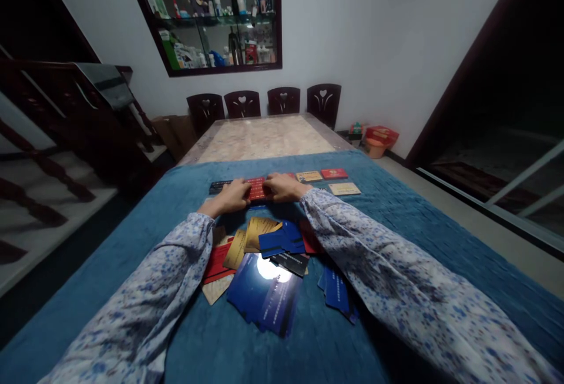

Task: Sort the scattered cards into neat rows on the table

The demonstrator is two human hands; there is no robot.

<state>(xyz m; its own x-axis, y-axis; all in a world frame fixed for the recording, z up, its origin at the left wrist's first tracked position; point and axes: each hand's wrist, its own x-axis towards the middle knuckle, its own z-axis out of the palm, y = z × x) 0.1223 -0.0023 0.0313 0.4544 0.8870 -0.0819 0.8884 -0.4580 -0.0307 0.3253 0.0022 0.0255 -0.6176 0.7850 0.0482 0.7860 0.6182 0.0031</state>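
A red card (pixel 257 188) with pale print lies in the row at the far side of the blue cloth. My left hand (pixel 235 195) pinches its left edge, and my right hand (pixel 282 188) grips it from the right; both have curled fingers. Whether it is one card or a thin stack I cannot tell. Left of it sits a black card (pixel 217 187), partly behind my left hand. To the right are a gold-coloured card (pixel 309 177), another red card (pixel 334 173) and a cream card (pixel 345 188). Behind my right hand, one more red card is mostly hidden.
Nearer me, blue cards (pixel 259 296), gold cards (pixel 262 232), a black card and red cards (pixel 219 262) overlap in a loose pile. More blue cards (pixel 337 287) lie beside my right sleeve. The blue cloth (pixel 211 343) covers the table's near part; several chairs (pixel 284 101) stand beyond.
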